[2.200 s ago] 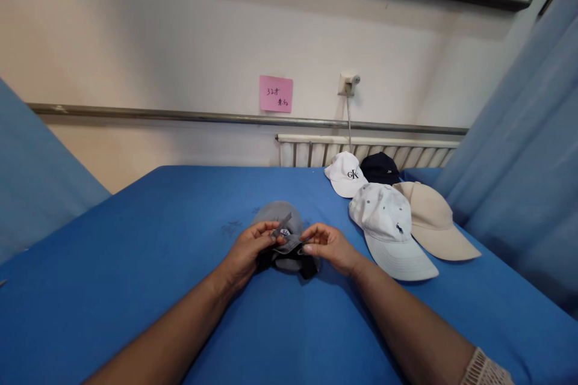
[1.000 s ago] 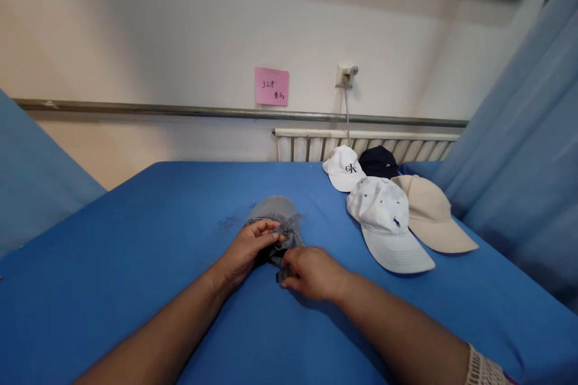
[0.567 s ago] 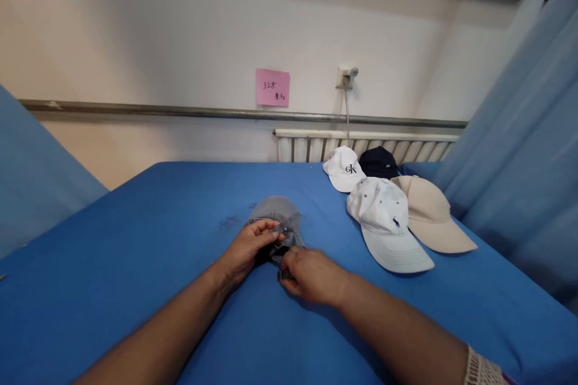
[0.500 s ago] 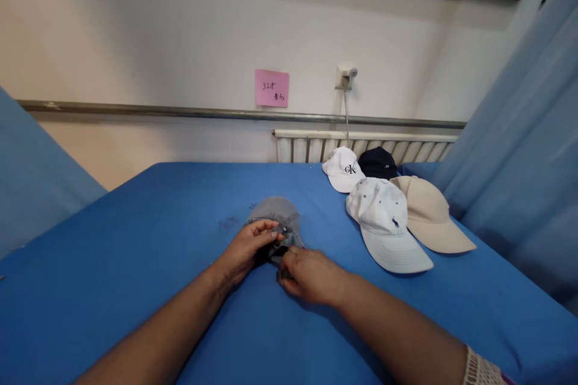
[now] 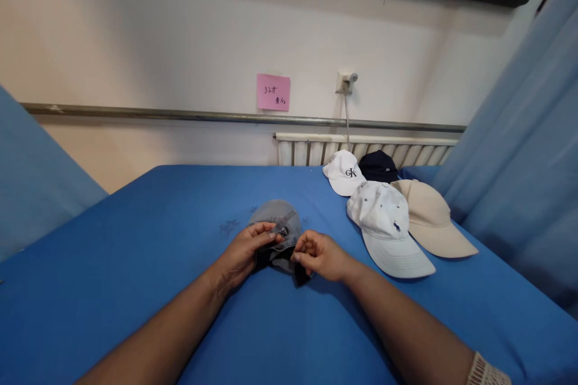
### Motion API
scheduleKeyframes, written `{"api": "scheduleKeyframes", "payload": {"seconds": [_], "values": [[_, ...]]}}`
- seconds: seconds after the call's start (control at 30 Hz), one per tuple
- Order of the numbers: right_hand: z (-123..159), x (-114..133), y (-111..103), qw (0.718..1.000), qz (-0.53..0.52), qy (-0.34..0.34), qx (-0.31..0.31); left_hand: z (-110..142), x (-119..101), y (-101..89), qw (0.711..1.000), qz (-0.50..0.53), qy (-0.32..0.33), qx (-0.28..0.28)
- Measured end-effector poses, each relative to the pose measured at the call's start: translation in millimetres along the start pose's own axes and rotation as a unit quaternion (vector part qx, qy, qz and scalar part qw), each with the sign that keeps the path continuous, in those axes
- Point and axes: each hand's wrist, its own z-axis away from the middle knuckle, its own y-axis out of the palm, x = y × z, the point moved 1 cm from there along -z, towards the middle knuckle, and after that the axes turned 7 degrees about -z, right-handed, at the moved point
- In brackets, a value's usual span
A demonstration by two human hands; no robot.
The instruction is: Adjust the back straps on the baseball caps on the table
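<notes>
A grey cap lies on the blue table, its back opening turned toward me. My left hand is closed on the cap's back edge, thumb and fingers pinching the grey strap near a small metal buckle. My right hand is closed too, fingertips pinched on the strap end at the cap's right rear, above a dark part of the inside. Both forearms reach in from the bottom of the view.
Several other caps sit at the right: a pale blue one, a beige one, a white one and a dark navy one. A radiator runs along the wall. Blue curtains hang at both sides.
My right hand has lifted off the near rim of the cap and moved right and back, now pinching the strap end. My left hand has kept its grip.
</notes>
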Motion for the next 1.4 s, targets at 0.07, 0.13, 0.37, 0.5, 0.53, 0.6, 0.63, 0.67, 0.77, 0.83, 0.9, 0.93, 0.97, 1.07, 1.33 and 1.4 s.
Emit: {"api": "scheduleKeyframes", "payload": {"seconds": [0.07, 0.13, 0.37, 0.5, 0.53, 0.6, 0.63, 0.67, 0.77, 0.83, 0.9, 0.93, 0.97, 1.07, 1.33, 1.4], "values": [[-2, -1, -3, 1.0, -0.019, 0.007, 0.003, 1, -1, 0.5, 1.0, 0.004, -0.004, -0.003], [-3, -1, -6, 0.999, -0.031, 0.016, 0.006, 1, -2, 0.4, 1.0, 0.008, -0.006, -0.004], [-9, 2, -34, 0.993, -0.057, -0.063, -0.079, 0, -3, -3.7, 1.0, 0.016, -0.025, -0.002], [-12, 3, -48, 0.982, -0.031, -0.115, -0.149, 0, -5, -2.1, 1.0, 0.002, -0.018, 0.004], [-12, 3, -48, 0.98, -0.022, -0.119, -0.156, 1, -5, -1.0, 1.0, -0.008, -0.015, 0.009], [-12, 4, -47, 0.979, 0.001, -0.123, -0.165, 2, -5, 1.3, 0.999, -0.033, -0.006, 0.018], [-11, 5, -44, 0.978, 0.012, -0.125, -0.168, 2, -5, 2.6, 0.999, -0.048, -0.001, 0.023], [-10, 6, -41, 0.977, 0.021, -0.127, -0.171, 3, -5, 3.9, 0.998, -0.063, 0.006, 0.03], [-7, 10, -31, 0.976, 0.011, -0.138, -0.167, 4, -4, 7.1, 0.993, -0.109, 0.02, 0.045], [-5, 13, -24, 0.976, -0.018, -0.147, -0.157, 5, -5, 8.6, 0.99, -0.132, 0.025, 0.043], [-3, 16, -18, 0.975, -0.051, -0.153, -0.154, 7, -6, 10.0, 0.989, -0.138, 0.032, 0.039], [-3, 17, -15, 0.974, -0.068, -0.151, -0.154, 8, -7, 11.0, 0.989, -0.137, 0.035, 0.041], [-2, 18, -13, 0.973, -0.087, -0.148, -0.154, 9, -8, 12.3, 0.989, -0.134, 0.038, 0.046], [0, 21, -6, 0.97, -0.127, -0.14, -0.152, 14, -10, 17.1, 0.988, -0.129, 0.046, 0.067], [-1, 17, 2, 0.963, -0.113, -0.178, -0.167, 18, -6, 21.2, 0.985, -0.126, 0.027, 0.116], [-1, 17, 2, 0.963, -0.108, -0.182, -0.165, 17, -5, 19.8, 0.986, -0.122, 0.022, 0.111]]}}
